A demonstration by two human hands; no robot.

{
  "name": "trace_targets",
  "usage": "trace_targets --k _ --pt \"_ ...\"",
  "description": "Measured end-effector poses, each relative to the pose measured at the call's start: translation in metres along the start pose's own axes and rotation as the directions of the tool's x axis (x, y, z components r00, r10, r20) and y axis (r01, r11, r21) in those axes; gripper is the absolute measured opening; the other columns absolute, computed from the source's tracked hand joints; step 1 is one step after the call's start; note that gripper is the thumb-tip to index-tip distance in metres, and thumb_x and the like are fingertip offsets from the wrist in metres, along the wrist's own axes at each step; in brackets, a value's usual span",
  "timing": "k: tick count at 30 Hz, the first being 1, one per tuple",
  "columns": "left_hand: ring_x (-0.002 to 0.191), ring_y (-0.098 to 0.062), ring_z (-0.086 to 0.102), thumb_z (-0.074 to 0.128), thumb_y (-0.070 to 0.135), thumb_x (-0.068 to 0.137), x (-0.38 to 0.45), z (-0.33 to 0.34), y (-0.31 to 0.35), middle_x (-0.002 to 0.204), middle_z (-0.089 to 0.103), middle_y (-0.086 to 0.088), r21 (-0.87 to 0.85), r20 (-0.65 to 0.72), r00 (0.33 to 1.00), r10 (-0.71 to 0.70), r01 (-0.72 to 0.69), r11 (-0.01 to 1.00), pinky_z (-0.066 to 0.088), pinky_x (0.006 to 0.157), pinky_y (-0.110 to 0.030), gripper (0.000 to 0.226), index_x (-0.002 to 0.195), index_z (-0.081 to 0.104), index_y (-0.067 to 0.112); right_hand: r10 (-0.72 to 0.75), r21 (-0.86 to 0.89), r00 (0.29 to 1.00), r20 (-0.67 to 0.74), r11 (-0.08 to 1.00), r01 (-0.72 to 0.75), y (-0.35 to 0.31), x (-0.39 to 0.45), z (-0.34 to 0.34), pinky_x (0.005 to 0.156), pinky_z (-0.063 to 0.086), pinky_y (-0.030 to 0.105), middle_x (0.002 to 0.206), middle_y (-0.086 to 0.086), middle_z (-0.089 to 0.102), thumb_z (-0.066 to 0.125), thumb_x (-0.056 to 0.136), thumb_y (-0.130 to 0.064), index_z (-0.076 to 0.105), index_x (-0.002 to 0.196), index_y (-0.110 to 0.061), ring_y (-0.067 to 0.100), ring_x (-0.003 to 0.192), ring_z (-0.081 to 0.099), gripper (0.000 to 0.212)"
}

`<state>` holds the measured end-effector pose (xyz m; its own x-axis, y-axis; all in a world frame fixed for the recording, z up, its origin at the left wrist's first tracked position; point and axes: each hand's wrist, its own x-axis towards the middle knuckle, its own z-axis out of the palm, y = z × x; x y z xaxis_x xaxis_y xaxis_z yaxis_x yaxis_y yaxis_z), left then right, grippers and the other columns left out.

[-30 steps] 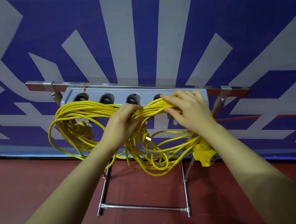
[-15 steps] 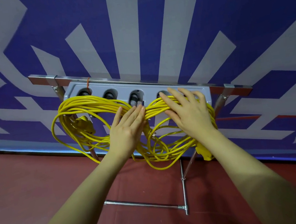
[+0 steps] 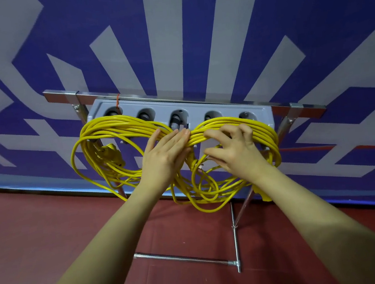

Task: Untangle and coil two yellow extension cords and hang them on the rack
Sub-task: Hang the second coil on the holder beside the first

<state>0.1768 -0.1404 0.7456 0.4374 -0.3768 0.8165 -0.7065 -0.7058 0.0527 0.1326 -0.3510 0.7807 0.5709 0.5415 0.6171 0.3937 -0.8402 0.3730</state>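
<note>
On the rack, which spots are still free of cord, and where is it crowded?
Free: the middle peg between the two yellow coils, and the metal rail ends past the grey panel. Crowded: under the left hand and right hand, where both coils meet and hanging loops tangle.
</note>
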Motion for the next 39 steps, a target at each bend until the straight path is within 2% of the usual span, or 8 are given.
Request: trace_targets --k 4,11,14,18,23,28,32,39 --pt "0.120 -0.016 0.059 0.053 0.032 0.098 -0.002 -0.001 -0.002 0.126 0.065 -0.001 -0.013 0.029 1.000 0.003 -0.003 1.000 0.025 0.114 -0.038 0.036 0.127 0.063 0.011 0.002 0.018 1.000 0.009 1.000 -0.002 0.001 0.004 0.001 0.088 0.024 0.040 0.115 -0.004 0.065 0.072 0.074 -0.030 0.069 0.076 -0.027 0.023 0.105 0.044 0.004" --pt "0.129 -0.015 0.051 0.040 0.047 0.100 -0.002 -0.010 0.001 0.134 0.060 0.000 -0.132 0.137 0.988 -0.064 0.082 0.988 0.014 0.118 -0.039 0.052 0.133 0.058 0.013 0.167 0.398 0.986 0.019 0.903 -0.161 0.005 0.022 -0.018 0.090 0.027 0.035 0.108 0.000 0.067 0.064 0.084 -0.031 0.072 0.083 -0.018 0.018 0.107 0.051 0.015" --pt "0.126 -0.015 0.054 0.052 0.057 0.089 -0.001 -0.012 0.003 0.132 0.062 -0.002 -0.120 0.134 0.989 -0.056 0.072 0.990 0.016 0.116 -0.040 0.063 0.131 0.060 0.011 0.199 0.438 0.979 0.036 0.877 -0.195 0.004 0.029 -0.018 0.086 0.030 0.028 0.099 0.000 0.067 0.064 0.085 -0.029 0.071 0.081 -0.014 0.016 0.099 0.053 0.017" --pt "0.117 -0.016 0.061 0.057 0.041 0.090 0.002 -0.008 0.002 0.121 0.068 0.000 -0.101 0.073 0.995 -0.070 0.077 0.992 0.020 0.114 -0.038 0.045 0.125 0.064 0.013 0.209 0.421 0.976 0.054 0.882 -0.212 0.003 0.032 -0.018 0.082 0.030 0.028 0.095 0.000 0.066 0.062 0.085 -0.028 0.070 0.080 -0.013 0.016 0.095 0.052 0.018" --pt "0.104 -0.011 0.064 0.057 0.037 0.090 0.004 -0.007 -0.002 0.109 0.073 0.002 -0.167 0.050 0.994 -0.102 0.109 0.980 0.017 0.114 -0.031 0.040 0.123 0.065 0.016 0.199 0.390 0.978 0.056 0.898 -0.205 0.002 0.035 -0.016 0.083 0.032 0.031 0.094 0.001 0.064 0.063 0.085 -0.031 0.070 0.081 -0.015 0.016 0.093 0.051 0.018" --pt "0.080 -0.012 0.066 0.057 0.033 0.090 0.007 -0.002 0.003 0.085 0.074 0.004 -0.264 0.021 0.984 -0.175 0.174 0.949 0.025 0.108 -0.028 0.026 0.113 0.050 0.023 0.198 0.373 0.980 0.005 0.909 -0.186 -0.002 0.037 -0.011 0.079 0.030 0.032 0.093 0.001 0.063 0.066 0.084 -0.027 0.073 0.084 -0.019 0.018 0.091 0.048 0.011" --pt "0.092 -0.013 0.070 0.056 0.025 0.091 0.002 0.003 0.002 0.107 0.074 -0.002 -0.202 -0.055 0.997 -0.060 0.047 0.978 0.032 0.102 -0.035 0.010 0.100 0.050 0.022 0.164 0.330 0.985 -0.048 0.934 -0.139 -0.005 0.034 -0.006 0.080 0.029 0.034 0.097 0.001 0.066 0.072 0.079 -0.018 0.073 0.079 -0.019 0.021 0.095 0.048 0.001" --pt "0.097 -0.015 0.070 0.058 0.021 0.093 -0.007 0.011 -0.004 0.121 0.068 -0.002 -0.119 -0.045 0.999 0.016 -0.021 0.993 0.033 0.105 -0.035 0.026 0.119 0.053 0.021 0.116 0.255 0.990 -0.084 0.963 -0.091 -0.010 0.022 0.003 0.086 0.032 0.037 0.111 -0.003 0.069 0.074 0.081 -0.022 0.074 0.085 -0.021 0.022 0.101 0.050 0.004"
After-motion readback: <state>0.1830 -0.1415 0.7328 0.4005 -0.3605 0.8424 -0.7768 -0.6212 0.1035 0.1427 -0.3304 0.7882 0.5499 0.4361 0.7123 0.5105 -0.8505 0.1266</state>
